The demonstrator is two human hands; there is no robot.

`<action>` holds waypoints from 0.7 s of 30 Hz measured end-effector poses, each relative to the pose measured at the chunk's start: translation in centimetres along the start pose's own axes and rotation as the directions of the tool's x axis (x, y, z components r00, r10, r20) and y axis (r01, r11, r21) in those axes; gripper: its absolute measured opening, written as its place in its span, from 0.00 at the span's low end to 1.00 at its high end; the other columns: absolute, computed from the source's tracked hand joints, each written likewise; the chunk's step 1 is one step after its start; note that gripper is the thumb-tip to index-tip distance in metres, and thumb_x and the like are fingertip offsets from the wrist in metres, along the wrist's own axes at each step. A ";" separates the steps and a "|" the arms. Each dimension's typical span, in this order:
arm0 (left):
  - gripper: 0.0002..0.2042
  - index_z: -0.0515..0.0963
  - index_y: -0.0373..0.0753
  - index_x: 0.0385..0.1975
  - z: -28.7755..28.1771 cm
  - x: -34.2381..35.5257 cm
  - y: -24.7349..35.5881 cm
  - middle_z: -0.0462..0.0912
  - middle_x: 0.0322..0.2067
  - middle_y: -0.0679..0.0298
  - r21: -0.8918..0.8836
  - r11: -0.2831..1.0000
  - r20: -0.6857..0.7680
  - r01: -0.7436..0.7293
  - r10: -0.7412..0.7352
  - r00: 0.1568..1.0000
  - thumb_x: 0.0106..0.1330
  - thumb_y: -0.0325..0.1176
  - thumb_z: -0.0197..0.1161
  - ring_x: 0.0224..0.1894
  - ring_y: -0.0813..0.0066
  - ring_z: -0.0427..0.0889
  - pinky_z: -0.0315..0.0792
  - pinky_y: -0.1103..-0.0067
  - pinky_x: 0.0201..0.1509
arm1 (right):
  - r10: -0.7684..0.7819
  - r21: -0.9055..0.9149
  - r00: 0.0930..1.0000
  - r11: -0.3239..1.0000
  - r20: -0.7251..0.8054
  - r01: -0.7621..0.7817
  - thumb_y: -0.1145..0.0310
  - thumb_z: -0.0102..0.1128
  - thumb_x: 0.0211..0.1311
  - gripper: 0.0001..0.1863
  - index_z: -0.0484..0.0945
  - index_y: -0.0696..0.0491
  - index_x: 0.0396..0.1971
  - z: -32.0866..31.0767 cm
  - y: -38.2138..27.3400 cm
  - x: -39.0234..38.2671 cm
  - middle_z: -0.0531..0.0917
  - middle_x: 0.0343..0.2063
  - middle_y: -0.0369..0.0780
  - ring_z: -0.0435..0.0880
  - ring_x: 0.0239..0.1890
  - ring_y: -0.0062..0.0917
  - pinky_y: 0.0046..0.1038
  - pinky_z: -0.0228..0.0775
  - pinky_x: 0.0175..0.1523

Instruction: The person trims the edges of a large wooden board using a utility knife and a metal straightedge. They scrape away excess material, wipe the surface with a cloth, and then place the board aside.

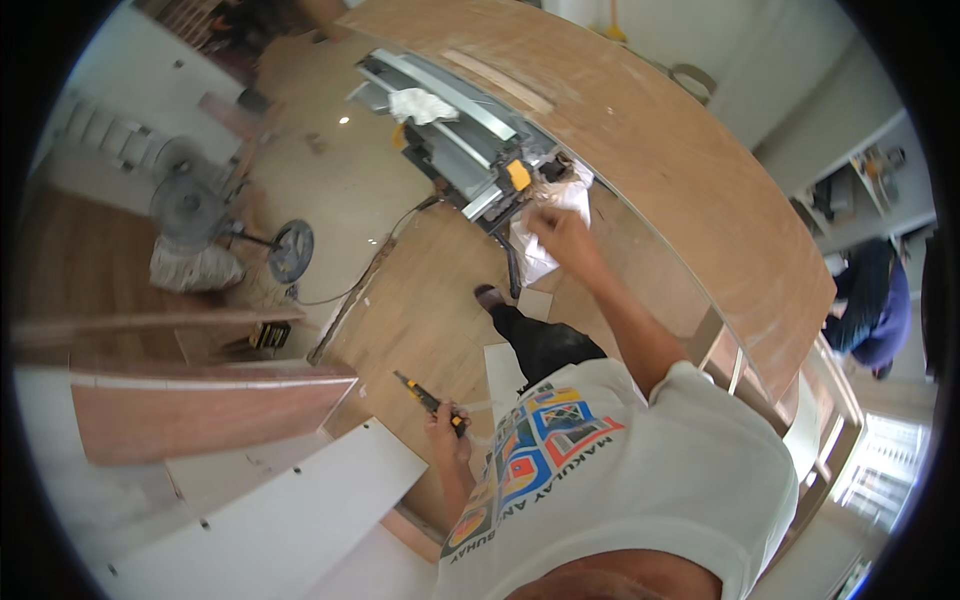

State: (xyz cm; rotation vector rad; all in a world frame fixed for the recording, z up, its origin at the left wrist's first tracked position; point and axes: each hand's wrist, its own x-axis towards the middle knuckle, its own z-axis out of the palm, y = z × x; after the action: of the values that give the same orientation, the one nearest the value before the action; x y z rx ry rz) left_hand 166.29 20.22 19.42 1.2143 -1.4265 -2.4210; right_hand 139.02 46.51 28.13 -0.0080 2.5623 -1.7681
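Observation:
My left hand (445,432) is low and near my body, its fingers wrapped round a black and yellow utility knife (428,400). The knife's tip points up and to the left, over the wooden floor. My right arm reaches forward, and my right hand (560,236) is closed, with the fingers curled. What it holds, if anything, is too blurred to make out. Just beyond that hand stands a grey metal machine (440,115) with long rails and a yellow part, like a table saw. A white sack (540,250) hangs beside it, under my right hand.
A long brown plywood sheet (640,130) runs along the right. At left stand a fan (190,208) and a full sack (192,268). White panels (290,510) lie at lower left. A cable (375,262) crosses the floor. A person in purple (885,310) bends at far right.

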 end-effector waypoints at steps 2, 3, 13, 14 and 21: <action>0.09 0.71 0.41 0.36 -0.1 3.2 2.0 0.76 0.26 0.66 -0.009 1.000 -0.052 0.005 -0.005 0.999 0.68 0.31 0.66 0.24 0.75 0.79 0.73 0.80 0.24 | -0.042 -0.030 0.970 0.999 -0.238 0.036 0.64 0.64 0.62 0.14 0.86 0.58 0.41 -2.4 0.1 4.8 0.88 0.29 0.48 0.89 0.33 0.34 0.32 0.78 0.40; 0.09 0.70 0.41 0.36 -0.1 5.3 3.0 0.76 0.27 0.65 -0.004 1.000 -0.059 0.006 -0.006 0.998 0.69 0.31 0.66 0.24 0.75 0.79 0.73 0.80 0.24 | -0.037 -0.048 0.950 0.999 -0.311 0.023 0.65 0.64 0.62 0.13 0.87 0.59 0.39 -2.9 0.3 7.0 0.88 0.29 0.48 0.89 0.33 0.35 0.33 0.78 0.40; 0.06 0.72 0.37 0.35 2.7 25.8 15.6 0.74 0.22 0.65 0.387 0.916 -0.096 0.101 -0.069 0.993 0.67 0.27 0.63 0.19 0.75 0.77 0.73 0.80 0.22 | 0.097 -0.652 0.954 0.710 -0.284 -0.266 0.56 0.71 0.56 0.17 0.87 0.55 0.37 0.5 4.0 24.2 0.87 0.35 0.50 0.86 0.40 0.45 0.44 0.78 0.46; 0.06 0.72 0.37 0.35 3.6 27.0 17.2 0.74 0.22 0.65 0.392 0.916 -0.125 0.088 -0.042 0.991 0.67 0.27 0.63 0.20 0.75 0.77 0.73 0.80 0.22 | 0.148 -0.673 0.959 0.686 -0.242 -0.276 0.56 0.71 0.57 0.17 0.87 0.55 0.37 0.5 4.2 24.7 0.87 0.34 0.50 0.86 0.40 0.45 0.44 0.78 0.46; 0.07 0.72 0.38 0.37 4.8 35.6 20.9 0.76 0.25 0.65 0.378 0.906 -0.154 0.190 -0.141 0.978 0.66 0.28 0.63 0.22 0.76 0.79 0.73 0.80 0.22 | 0.293 -0.626 0.955 0.753 0.042 -0.204 0.61 0.67 0.58 0.12 0.87 0.53 0.36 -0.6 5.8 27.8 0.87 0.33 0.47 0.86 0.40 0.39 0.39 0.76 0.45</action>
State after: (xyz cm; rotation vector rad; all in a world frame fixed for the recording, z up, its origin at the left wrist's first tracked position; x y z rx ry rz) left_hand 132.38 -3.57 15.69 1.5955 -1.9025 -2.1706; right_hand 111.31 48.54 22.35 0.1826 2.7446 -0.7499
